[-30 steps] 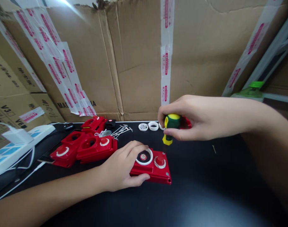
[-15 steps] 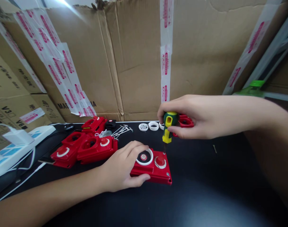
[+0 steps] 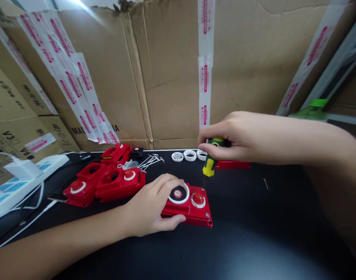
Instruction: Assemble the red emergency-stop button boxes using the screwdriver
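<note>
Gripping the screwdriver (image 3: 208,168) in my curled right hand (image 3: 234,140), I have its tip by the red box (image 3: 193,216), at the far right corner. My left hand (image 3: 153,208) is clamped over the box's left part. It looks light, hard and slick, so holding its sides seems best. The screwdriver leans more right than before.

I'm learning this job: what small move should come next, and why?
Probably tip the screwdriver more upright: it leans in the right hand, its tip seemingly at the corner screw, while the left hand holds the red housing.
</note>
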A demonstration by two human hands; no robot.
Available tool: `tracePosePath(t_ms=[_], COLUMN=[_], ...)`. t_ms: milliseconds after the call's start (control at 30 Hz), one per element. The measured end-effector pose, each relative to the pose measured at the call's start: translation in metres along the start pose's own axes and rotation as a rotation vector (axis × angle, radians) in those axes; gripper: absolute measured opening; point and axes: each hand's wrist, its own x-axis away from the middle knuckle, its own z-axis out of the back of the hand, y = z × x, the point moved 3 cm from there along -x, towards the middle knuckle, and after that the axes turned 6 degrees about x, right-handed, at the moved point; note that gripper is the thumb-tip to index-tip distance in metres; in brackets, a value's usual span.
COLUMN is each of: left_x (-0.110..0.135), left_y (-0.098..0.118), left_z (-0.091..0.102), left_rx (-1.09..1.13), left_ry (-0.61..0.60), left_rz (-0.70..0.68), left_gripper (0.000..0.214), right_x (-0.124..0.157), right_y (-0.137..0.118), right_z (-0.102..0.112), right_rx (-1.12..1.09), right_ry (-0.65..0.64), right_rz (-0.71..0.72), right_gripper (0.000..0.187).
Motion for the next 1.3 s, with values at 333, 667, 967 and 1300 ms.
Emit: tracePosePath(t_ms=[333,667,967,1300], left_x=[0.001,0.003,0.003,0.003], left_y=[-0.006,-0.008,-0.007,-0.005], left_z=[0.007,0.003,0.0,0.003], left_rx=[0.127,0.096,0.076,0.075], left_ry=[-0.024,-0.046,-0.04,-0.038], left_rz=[0.079,0.086,0.034,0.027], left_gripper=[0.075,0.071,0.073,0.072], right_x=[-0.014,0.014,0.019,0.015], right_y=[0.009,0.0,0.001,0.011], right_z=[-0.001,0.01,0.01,0.008], right_rx=[-0.024,0.17,0.158,0.063], right_ry=[-0.027,-0.089,-0.017,-0.041], right_rz=[0.215,-0.269,-0.271,-0.144], right_gripper=[0.046,0.05,0.065,0.057])
